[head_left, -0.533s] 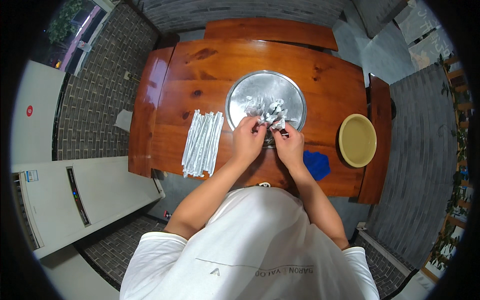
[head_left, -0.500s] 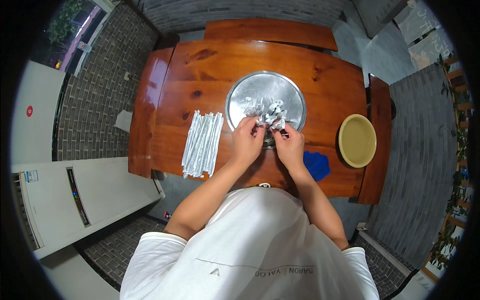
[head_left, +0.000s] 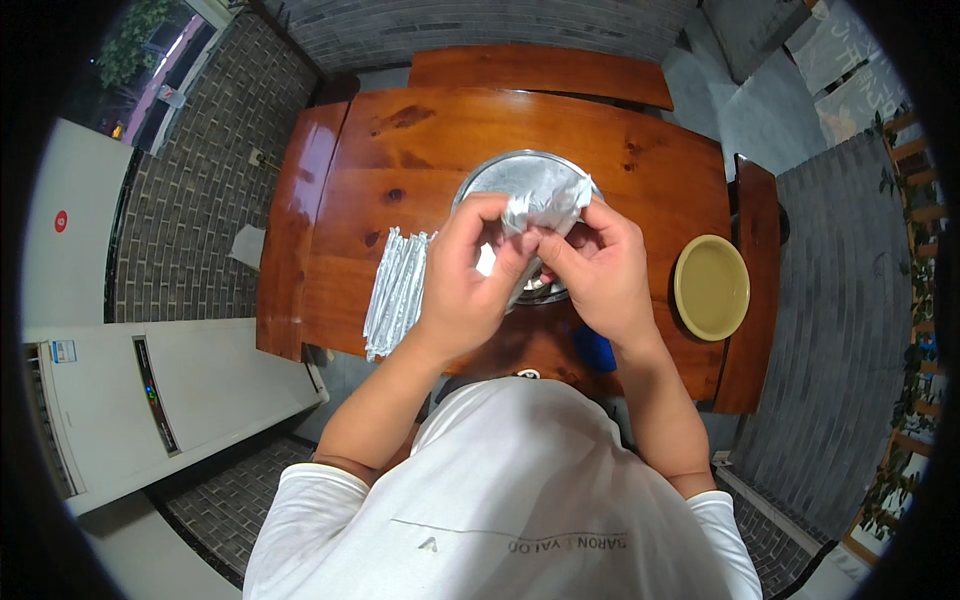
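A crumpled sheet of silver foil [head_left: 548,208] is raised between my hands above the round metal tray [head_left: 500,172]. My left hand [head_left: 465,275] pinches it from the left with thumb and curled fingers. On the other side my right hand [head_left: 610,265] grips it, its thumb close to the left one. The hands cover much of the tray, so most of what lies on it is hidden; a few small pieces show near its front rim. Left of my left hand lies a row of long silver foil strips [head_left: 393,290], partly covered by that hand.
All this is on a brown wooden table [head_left: 360,215]. A blue cloth [head_left: 594,350] lies partly under my right wrist. A yellowish bowl [head_left: 712,290] stands near the table's right edge. Wooden benches [head_left: 540,72] line the far, left and right sides.
Both hands have lifted away from the tray, toward me, bringing the foil up with them. The foil, a loose crumple low over the tray before, now shows as a broader, flatter sheet.
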